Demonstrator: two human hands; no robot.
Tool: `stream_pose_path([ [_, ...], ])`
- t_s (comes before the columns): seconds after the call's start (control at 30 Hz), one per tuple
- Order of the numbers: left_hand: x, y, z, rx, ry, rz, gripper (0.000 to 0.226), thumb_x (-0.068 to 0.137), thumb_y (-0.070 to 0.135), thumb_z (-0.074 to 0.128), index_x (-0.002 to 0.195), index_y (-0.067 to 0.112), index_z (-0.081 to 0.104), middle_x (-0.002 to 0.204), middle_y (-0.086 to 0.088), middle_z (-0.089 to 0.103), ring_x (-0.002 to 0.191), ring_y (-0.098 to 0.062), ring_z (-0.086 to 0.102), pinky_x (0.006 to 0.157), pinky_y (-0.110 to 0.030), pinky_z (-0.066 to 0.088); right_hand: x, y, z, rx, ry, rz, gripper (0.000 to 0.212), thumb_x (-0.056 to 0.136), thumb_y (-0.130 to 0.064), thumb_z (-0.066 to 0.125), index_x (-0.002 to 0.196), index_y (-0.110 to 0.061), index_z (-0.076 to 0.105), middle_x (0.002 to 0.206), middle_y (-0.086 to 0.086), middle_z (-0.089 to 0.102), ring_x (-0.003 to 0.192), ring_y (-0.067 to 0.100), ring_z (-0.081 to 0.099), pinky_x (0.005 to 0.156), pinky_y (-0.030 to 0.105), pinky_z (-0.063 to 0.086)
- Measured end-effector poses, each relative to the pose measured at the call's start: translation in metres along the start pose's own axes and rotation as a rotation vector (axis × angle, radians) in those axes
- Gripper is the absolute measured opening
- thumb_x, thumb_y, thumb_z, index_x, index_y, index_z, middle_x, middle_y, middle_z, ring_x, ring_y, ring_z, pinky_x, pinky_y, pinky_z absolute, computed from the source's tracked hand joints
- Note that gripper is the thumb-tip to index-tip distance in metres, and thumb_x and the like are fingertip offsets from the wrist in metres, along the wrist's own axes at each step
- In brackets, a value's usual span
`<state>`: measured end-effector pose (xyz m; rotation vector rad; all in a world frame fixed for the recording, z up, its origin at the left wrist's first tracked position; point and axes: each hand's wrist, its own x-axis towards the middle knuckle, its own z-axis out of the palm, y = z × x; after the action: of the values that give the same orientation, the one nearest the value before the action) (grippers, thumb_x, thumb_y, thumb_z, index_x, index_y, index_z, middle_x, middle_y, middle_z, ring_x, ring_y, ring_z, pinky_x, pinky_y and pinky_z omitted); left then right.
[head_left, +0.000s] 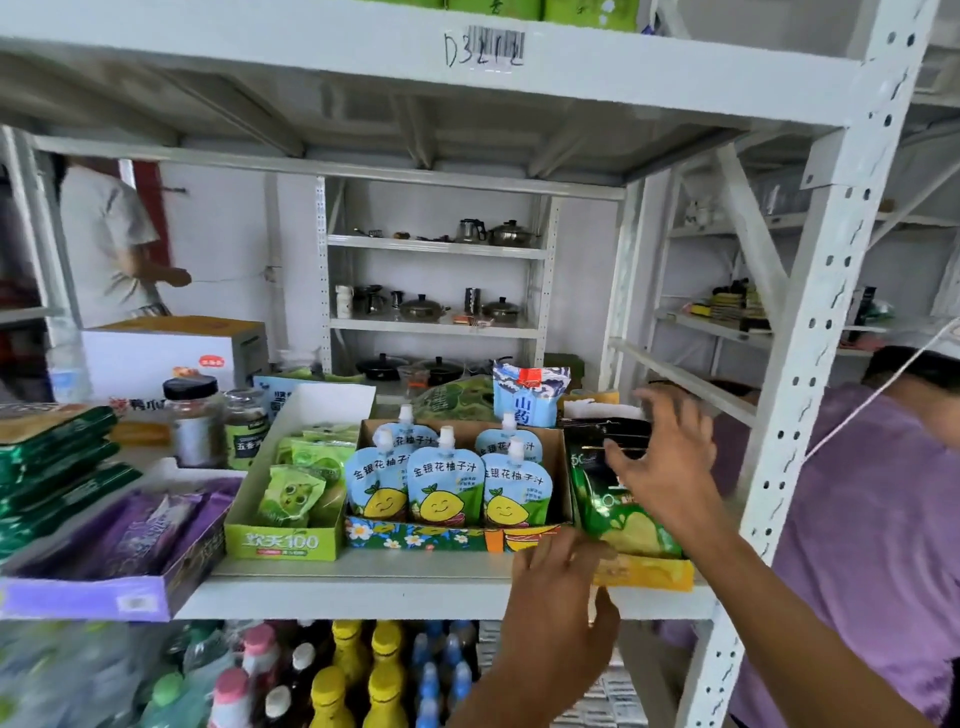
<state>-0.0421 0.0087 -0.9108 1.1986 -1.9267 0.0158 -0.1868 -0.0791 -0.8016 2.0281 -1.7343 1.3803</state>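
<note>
Under the right hand (665, 457), green snack bags (626, 519) fill the yellow box (654, 571)

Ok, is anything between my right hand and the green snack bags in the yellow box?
Nothing visible. The right hand is spread right over the green snack bags. The juice pouch carton stands beside them, not between. The left hand is at the yellow box front corner.
</note>
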Motion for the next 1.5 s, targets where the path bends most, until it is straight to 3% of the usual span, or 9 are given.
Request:
stream_pose_path([
  [0.1, -0.043, -0.026, -0.032, -0.179, 0.082, -0.101, 0.035, 0.088, 0.024, 0.053, 0.120, 0.038, 0.060, 0.123, 0.020, 0.053, 0.114, -0.005, 0.053, 0.092, -0.026, 0.046, -0.009, -0.034, 0.000, 0.023, 0.044, -0.188, 0.036, 0.081, -0.015, 0.076, 0.114, -0.023, 0.066, 0.134, 0.004, 0.051, 0.135, 0.028, 0.036, 0.114, 0.056, 0.034],
  [0.33, -0.104, -0.099, -0.110, -0.305, 0.225, -0.358, 0.041, 0.087, -0.002, 0.060, 0.097, 0.037, 0.064, 0.098, 0.010, 0.064, 0.072, -0.012, 0.063, 0.061, -0.024, 0.049, -0.040, -0.151, 0.019, 0.287, -0.419, -0.324, 0.018, 0.092, -0.012, 0.070, 0.099, -0.029, 0.071, 0.100, -0.014, 0.067, 0.090, -0.005, 0.064, 0.076, 0.007, 0.045],
  [0.57, -0.106, -0.144, -0.187, -0.387, 0.358, -0.344, 0.030, 0.084, -0.001, 0.055, 0.090, 0.026, 0.067, 0.086, 0.005, 0.072, 0.073, -0.017, 0.069, 0.062, -0.024, 0.051, -0.064, -0.262, 0.113, 0.250, -0.738, -0.403, 0.034, 0.105, -0.017, 0.053, 0.139, -0.015, 0.057, 0.131, 0.004, 0.067, 0.121, 0.017, 0.063, 0.102, 0.028, 0.049],
  [0.83, -0.143, -0.165, -0.210, -0.418, 0.235, -0.343, 0.023, 0.093, 0.011, 0.057, 0.097, 0.032, 0.065, 0.084, 0.011, 0.071, 0.056, -0.009, 0.057, 0.056, -0.024, 0.044, -0.064, -0.309, 0.181, -0.279, -0.731, -0.460, 0.045, 0.100, -0.026, 0.065, 0.135, -0.002, 0.049, 0.124, 0.019, 0.063, 0.114, 0.036, 0.063, 0.084, 0.038, 0.050],
  [1.07, -0.145, -0.128, -0.257, -0.210, 0.432, -0.279, 0.025, 0.090, 0.016, 0.058, 0.101, 0.038, 0.061, 0.100, 0.019, 0.062, 0.079, -0.002, 0.060, 0.064, -0.022, 0.046, -0.078, -0.310, 0.136, 0.190, -0.580, -0.246, 0.038, 0.084, -0.031, 0.085, 0.119, -0.020, 0.076, 0.123, -0.002, 0.075, 0.103, 0.012, 0.070, 0.095, 0.031, 0.054],
  [1.23, -0.146, -0.123, -0.275, -0.290, 0.553, -0.410, 0.064, 0.096, 0.044, 0.063, 0.152, 0.038, 0.032, 0.150, 0.023, 0.039, 0.140, 0.004, 0.040, 0.108, -0.017, 0.038, -0.122, -0.294, 0.058, 0.501, -0.644, -0.269, 0.028, 0.093, -0.026, 0.076, 0.118, -0.039, 0.075, 0.117, -0.021, 0.075, 0.111, -0.006, 0.066, 0.099, 0.027, 0.051],
  [1.37, -0.144, -0.120, -0.275, -0.772, 0.386, -0.439, 0.025, 0.097, 0.035, 0.069, 0.121, 0.030, 0.065, 0.115, 0.007, 0.073, 0.109, -0.017, 0.070, 0.089, -0.045, 0.054, -0.162, -0.280, 0.042, 0.799, -0.670, -0.074, 0.021, 0.078, -0.032, 0.086, 0.097, -0.031, 0.078, 0.097, -0.010, 0.080, 0.095, 0.008, 0.075, 0.086, 0.036, 0.057],
  [1.43, -0.147, -0.119, -0.270, -0.883, 0.404, -0.460, 0.012, 0.094, 0.027, 0.070, 0.105, 0.021, 0.069, 0.099, -0.016, 0.073, 0.094, -0.044, 0.067, 0.082, -0.061, 0.052, -0.177, -0.271, 0.048, 0.956, -0.621, 0.079, 0.022, 0.072, -0.037, 0.084, 0.091, -0.027, 0.080, 0.092, -0.004, 0.081, 0.090, 0.009, 0.076, 0.077, 0.028, 0.057],
  [1.5, -0.152, -0.117, -0.263, -0.901, 0.427, -0.511, 0.010, 0.092, 0.027, 0.071, 0.101, 0.022, 0.068, 0.098, -0.031, 0.062, 0.082, -0.043, 0.060, 0.074, -0.059, 0.047, -0.189, -0.262, 0.060, 1.069, -0.619, 0.247, 0.025, 0.072, -0.040, 0.085, 0.090, -0.024, 0.082, 0.091, 0.005, 0.080, 0.089, 0.011, 0.074, 0.075, 0.027, 0.057],
])
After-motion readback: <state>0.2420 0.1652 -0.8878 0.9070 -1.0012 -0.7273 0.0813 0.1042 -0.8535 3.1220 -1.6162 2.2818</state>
